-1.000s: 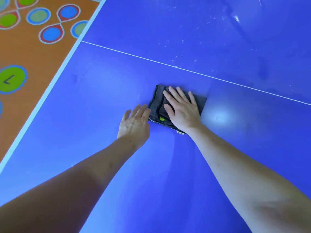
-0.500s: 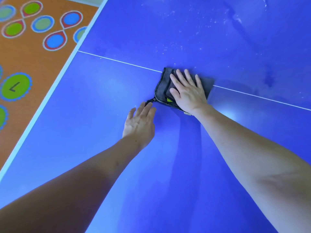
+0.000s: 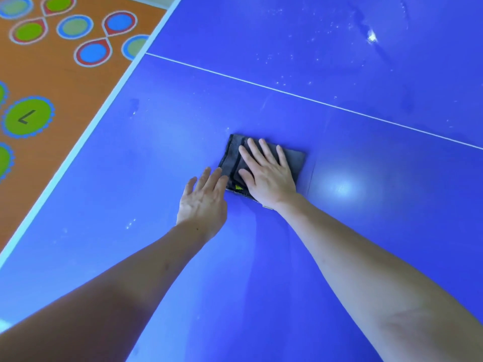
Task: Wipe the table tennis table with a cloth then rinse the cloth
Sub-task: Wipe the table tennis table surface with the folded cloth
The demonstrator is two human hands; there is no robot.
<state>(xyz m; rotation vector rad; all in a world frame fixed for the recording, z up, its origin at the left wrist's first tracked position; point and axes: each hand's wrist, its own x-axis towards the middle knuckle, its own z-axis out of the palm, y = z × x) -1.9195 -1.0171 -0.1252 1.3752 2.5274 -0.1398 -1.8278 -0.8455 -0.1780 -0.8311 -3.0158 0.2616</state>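
Observation:
A folded dark grey cloth (image 3: pixel 294 159) with a small yellow-green tag lies flat on the blue table tennis table (image 3: pixel 366 231). My right hand (image 3: pixel 266 173) presses down on the cloth with straight, spread fingers and covers most of it. My left hand (image 3: pixel 205 202) lies flat on the table just left of the cloth, its fingertips touching the cloth's near left edge. The table's thin white centre line (image 3: pixel 313 100) runs a little beyond the cloth.
White specks and a smeared patch (image 3: pixel 371 35) mark the table beyond the centre line. The white table edge (image 3: pixel 86 131) runs diagonally at the left. Past it lies an orange floor (image 3: pixel 78 82) with coloured circles.
My right hand first pushed the cloth away up to the white centre line, then pulled it back toward me. My left hand stayed flat beside it, now touching the cloth's edge.

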